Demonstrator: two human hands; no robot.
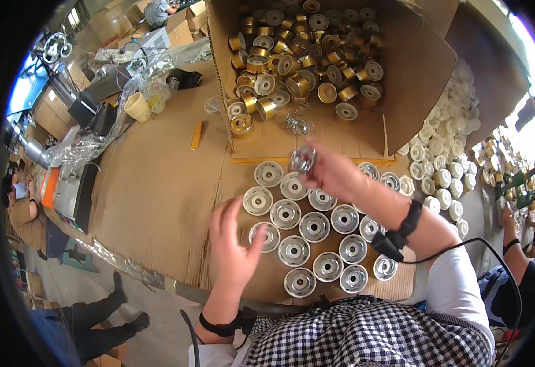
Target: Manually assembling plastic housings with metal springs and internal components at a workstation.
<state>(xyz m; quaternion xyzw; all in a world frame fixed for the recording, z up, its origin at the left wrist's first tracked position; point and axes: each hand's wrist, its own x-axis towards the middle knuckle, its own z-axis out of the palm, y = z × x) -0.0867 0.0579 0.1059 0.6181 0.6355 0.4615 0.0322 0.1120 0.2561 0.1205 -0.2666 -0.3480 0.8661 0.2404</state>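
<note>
Several round silver-rimmed cups (314,227) with pale insides and a central hole stand in loose rows on the cardboard in front of me. Above the far rows, my right hand (328,173) is closed around a small bunch of shiny wire, which looks like coil springs (303,159). More loose coil springs (296,124) lie just beyond it, at the front of the carton. At the left edge of the rows my left hand (234,248) hovers with fingers apart and nothing in it, its thumb close to one cup (263,237).
An open carton (423,79) holds a heap of gold-sided round cups (298,85). White plastic round parts (445,165) are piled to its right. A yellow-handled tool (197,135) lies left of the carton. Machinery (78,189) stands at the far left. Other people are nearby.
</note>
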